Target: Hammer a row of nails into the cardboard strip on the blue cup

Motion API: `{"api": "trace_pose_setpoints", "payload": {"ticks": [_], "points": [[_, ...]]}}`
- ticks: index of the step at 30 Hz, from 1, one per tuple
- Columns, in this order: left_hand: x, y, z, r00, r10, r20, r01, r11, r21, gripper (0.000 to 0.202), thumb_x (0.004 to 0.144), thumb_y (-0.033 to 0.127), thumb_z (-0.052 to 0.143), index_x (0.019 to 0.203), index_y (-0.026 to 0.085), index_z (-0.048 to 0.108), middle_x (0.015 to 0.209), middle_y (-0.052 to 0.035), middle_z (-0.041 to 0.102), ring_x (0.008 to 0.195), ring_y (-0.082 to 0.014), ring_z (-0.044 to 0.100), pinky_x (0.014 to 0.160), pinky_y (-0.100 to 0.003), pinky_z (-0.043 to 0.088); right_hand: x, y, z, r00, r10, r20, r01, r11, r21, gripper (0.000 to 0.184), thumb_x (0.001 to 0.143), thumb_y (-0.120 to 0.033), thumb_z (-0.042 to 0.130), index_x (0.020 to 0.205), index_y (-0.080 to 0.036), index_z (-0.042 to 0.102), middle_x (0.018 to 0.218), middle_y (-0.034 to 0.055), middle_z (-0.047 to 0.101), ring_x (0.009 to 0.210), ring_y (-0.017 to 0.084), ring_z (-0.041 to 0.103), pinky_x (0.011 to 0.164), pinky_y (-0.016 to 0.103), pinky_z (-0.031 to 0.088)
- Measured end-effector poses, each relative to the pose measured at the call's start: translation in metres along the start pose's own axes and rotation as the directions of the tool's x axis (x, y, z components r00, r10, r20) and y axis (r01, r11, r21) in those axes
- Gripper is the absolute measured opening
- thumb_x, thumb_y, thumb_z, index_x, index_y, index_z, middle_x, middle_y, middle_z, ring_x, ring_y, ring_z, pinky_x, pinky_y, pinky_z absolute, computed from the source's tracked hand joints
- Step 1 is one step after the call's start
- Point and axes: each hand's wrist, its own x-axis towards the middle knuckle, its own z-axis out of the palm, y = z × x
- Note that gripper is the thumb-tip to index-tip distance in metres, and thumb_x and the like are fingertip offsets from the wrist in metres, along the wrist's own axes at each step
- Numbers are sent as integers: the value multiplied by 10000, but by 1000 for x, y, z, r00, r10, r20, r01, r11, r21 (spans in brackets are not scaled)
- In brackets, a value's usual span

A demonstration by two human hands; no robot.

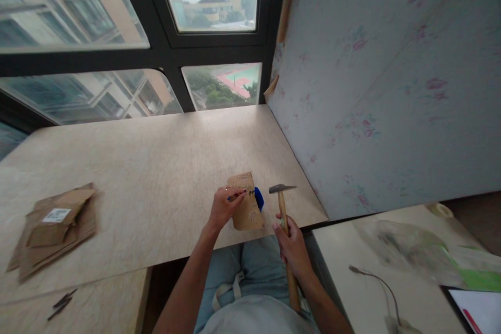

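My left hand (pixel 223 205) rests over the left side of a brown, slightly curved piece (pixel 247 216), its thumb and fingertips pinched together. Whatever small dark thing sits at those fingertips is too small to name. Rows of small dots or holes run along the top of the brown piece, and short dark marks show near its middle. A blue object (pixel 259 199) sticks out from beneath its right side. My right hand (pixel 290 244) is wrapped round the wooden handle of a hammer (pixel 282 188), whose metal head is raised just right of the brown piece.
Brown paper packets (pixel 62 219), one labelled, lie on the tabletop's left (pixel 156 177). Small dark tools (pixel 62 302) lie at the lower left. A patterned panel (pixel 376 88) bounds the right side. A side surface holds a cable (pixel 381 279) and plastic bags (pixel 415 245). Windows stand behind.
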Motion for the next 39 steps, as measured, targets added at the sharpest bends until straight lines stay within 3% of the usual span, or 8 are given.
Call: {"api": "trace_pose_setpoints", "payload": {"ticks": [4,16,29,39], "points": [[1,-3,2,998,45,46,-46,999,25,100,845,268,681,845,245,778,817,-43,775,784,-198,691,825,-373,520,0,1,-2,1000,3,-5,-3,1000,0,516,834,-547,566,1184,-172,514,482,-144,363,271,75,330,246,173,294],[-5,-6,13,999,37,-28,-37,999,-10,115,871,253,648,836,236,756,828,-51,766,815,-211,678,780,-364,518,-3,0,-1,1000,20,8,-21,1000,10,492,831,-509,558,1180,-164,524,487,-140,364,283,72,325,248,169,294],[-7,-2,14,1000,24,-10,-24,1000,16,133,886,290,630,852,236,747,844,-59,761,851,-223,669,809,-388,501,-3,2,-1,1000,16,9,-16,1000,2,494,836,-504,576,1193,-166,525,485,-141,371,272,71,332,247,166,276],[-12,-7,18,1000,9,-24,-7,999,51,135,893,279,619,904,223,742,990,-73,722,994,-233,625,911,-415,479,-2,-3,0,1000,4,11,-4,1000,10,514,827,-516,580,1196,-160,531,466,-144,367,274,77,331,250,173,294]]}}
